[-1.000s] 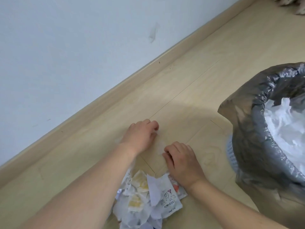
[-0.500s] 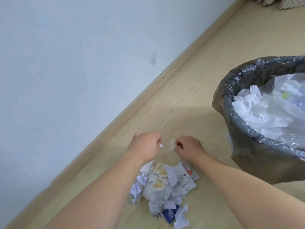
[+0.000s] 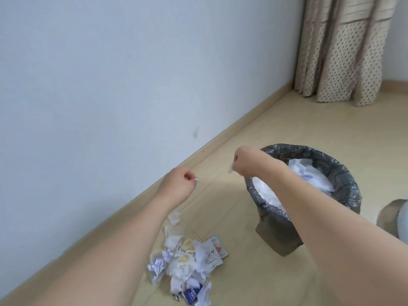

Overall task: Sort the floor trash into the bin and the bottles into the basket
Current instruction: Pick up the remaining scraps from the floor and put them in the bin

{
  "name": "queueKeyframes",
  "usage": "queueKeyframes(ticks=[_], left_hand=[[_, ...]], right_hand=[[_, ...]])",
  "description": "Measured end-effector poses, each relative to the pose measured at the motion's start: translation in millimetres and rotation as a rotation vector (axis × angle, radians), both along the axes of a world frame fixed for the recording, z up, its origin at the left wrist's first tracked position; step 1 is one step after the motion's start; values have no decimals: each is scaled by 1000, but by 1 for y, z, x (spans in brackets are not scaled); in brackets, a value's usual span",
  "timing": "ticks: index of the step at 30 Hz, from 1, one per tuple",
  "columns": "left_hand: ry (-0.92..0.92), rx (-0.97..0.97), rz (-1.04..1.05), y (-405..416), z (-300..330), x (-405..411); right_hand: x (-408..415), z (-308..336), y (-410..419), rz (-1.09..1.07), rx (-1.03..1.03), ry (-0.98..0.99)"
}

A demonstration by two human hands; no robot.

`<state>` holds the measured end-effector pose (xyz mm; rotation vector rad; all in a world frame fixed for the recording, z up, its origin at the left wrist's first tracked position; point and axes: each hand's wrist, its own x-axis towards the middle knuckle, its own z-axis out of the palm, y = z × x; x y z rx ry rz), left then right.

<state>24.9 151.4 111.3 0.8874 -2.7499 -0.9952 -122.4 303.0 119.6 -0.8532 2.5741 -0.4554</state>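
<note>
A heap of crumpled white paper and wrappers point(image 3: 187, 263) lies on the wooden floor near the wall. My left hand point(image 3: 180, 186) is raised above the floor and pinches a small white scrap point(image 3: 197, 180). My right hand point(image 3: 245, 163) hovers at the left rim of the bin and pinches a thin pale scrap point(image 3: 230, 170). The bin point(image 3: 344, 186) has a grey plastic liner and holds white crumpled paper. No bottles or basket are in view.
A pale blue wall with a wooden skirting board point(image 3: 220, 138) runs along the left. A dotted beige curtain point(image 3: 340, 51) hangs at the far corner. A grey-and-white object point(image 3: 395, 219) shows at the right edge.
Both hands have lifted off the floor, each with a small scrap. The right hand has moved up and right to the bin's rim. The view has pulled back and up.
</note>
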Motion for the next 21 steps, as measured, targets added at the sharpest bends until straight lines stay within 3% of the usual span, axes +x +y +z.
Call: queueKeyframes(ticks=[2, 6, 12, 17, 21], left_hand=[[70, 102, -29, 34, 9, -23], [80, 194, -96, 105, -7, -66], [-37, 144, -134, 135, -16, -81], [-20, 96, 28, 52, -20, -36], [-137, 32, 168, -32, -44, 27]], right_hand=[[-16, 17, 37, -150, 47, 79], [-31, 15, 89, -373, 110, 29], [-32, -6, 102, -449, 88, 69], [-3, -15, 59, -281, -208, 411], [45, -45, -1, 137, -469, 444]])
